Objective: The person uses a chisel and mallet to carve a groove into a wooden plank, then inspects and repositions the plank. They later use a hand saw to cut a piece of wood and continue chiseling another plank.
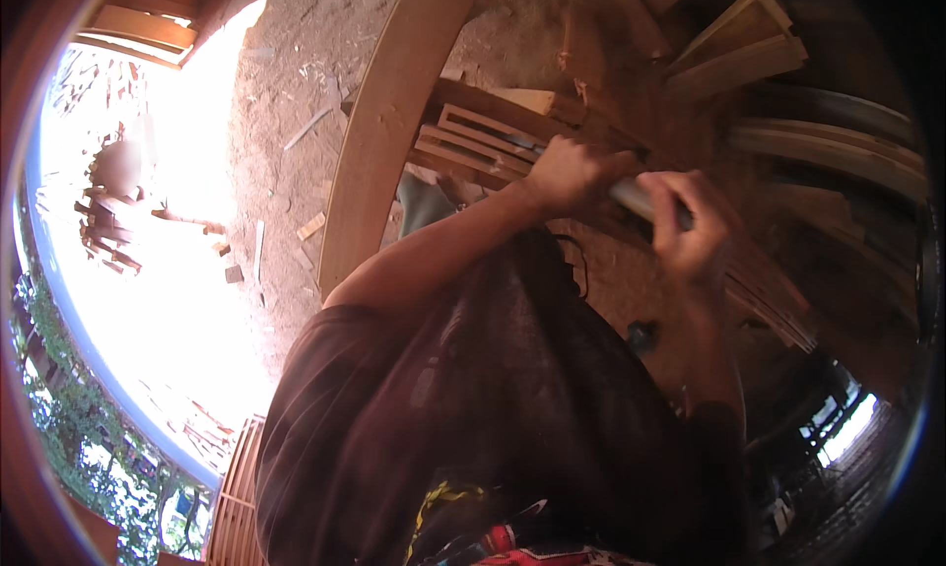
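Note:
Both my hands are together over a bundle of long wooden slats (473, 142) that slants from upper left to lower right. My left hand (576, 175) is closed, knuckles up, at one end of a grey, rounded tool (636, 199). At its other end my right hand (687, 226) has its fingers and thumb curled around it. Only a short stretch of the tool shows between the hands, so its exact kind is hidden. The right hand is slightly blurred. The slats pass beneath the hands, with narrow gaps between them.
A long wide board (379, 123) stands left of the slats. Stacked planks (838, 142) lie at the right, with wooden pieces (739, 34) behind. Wood scraps (311, 226) litter the dirt floor. A person (110, 206) is in the bright sunlight at far left.

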Motion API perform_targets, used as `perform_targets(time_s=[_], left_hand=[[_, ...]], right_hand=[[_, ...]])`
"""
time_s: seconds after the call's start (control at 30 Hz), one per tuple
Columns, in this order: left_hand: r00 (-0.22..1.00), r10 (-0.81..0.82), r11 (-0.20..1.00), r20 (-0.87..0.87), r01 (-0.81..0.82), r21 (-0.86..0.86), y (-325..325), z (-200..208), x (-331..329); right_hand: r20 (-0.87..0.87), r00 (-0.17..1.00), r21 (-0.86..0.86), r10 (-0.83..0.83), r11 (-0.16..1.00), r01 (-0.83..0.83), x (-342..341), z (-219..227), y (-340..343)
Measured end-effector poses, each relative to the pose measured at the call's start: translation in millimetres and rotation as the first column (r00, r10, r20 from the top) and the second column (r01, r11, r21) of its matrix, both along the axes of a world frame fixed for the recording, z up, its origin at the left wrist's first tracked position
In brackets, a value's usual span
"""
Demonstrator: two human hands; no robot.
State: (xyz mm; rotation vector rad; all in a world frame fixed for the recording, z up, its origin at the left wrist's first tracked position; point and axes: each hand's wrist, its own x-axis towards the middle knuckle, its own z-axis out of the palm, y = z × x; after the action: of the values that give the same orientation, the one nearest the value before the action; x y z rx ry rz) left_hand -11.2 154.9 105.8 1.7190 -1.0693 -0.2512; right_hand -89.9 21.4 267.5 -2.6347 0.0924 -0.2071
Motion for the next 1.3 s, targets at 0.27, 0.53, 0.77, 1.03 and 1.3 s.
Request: perform_targets(time_s=[0.27, 0.53, 0.77, 1.03, 1.3], left_hand=[[0.997, 0.048, 0.998, 0.052, -0.05, 0.036, 11.5, -9.3, -4.9], [0.963, 0.162, 0.983, 0.215, -0.138, -0.122, 4.6, -25.4, -8.9], [0.98, 0.075, 0.996, 0.185, -0.082, 0.029, 8.5, -45.9, -11.1], [0.972, -0.051, 0.94, 0.23, -0.031, 0.34, -17.9, -30.9, -30.3], [0.994, 0.097, 0.994, 0.057, -0.099, 0.041, 15.7, -2.4, -10.0]], right_hand=[[-0.028, 0.993, 0.284, 0.115, 0.953, -0.103, -3.3, 7.5, -9.2], [-0.269, 0.949, 0.177, 0.163, 0.977, -0.118, 10.6, 0.1, -4.8], [0.237, 0.891, -0.135, 0.389, 0.921, -0.366, 24.7, 47.6, 1.5], [-0.395, 0.915, 0.257, 0.079, 0.966, 0.028, -11.6, -26.6, -28.4], [-0.625, 0.772, -0.066, 0.12, 0.977, -0.205, 3.6, 9.6, -2.4]])
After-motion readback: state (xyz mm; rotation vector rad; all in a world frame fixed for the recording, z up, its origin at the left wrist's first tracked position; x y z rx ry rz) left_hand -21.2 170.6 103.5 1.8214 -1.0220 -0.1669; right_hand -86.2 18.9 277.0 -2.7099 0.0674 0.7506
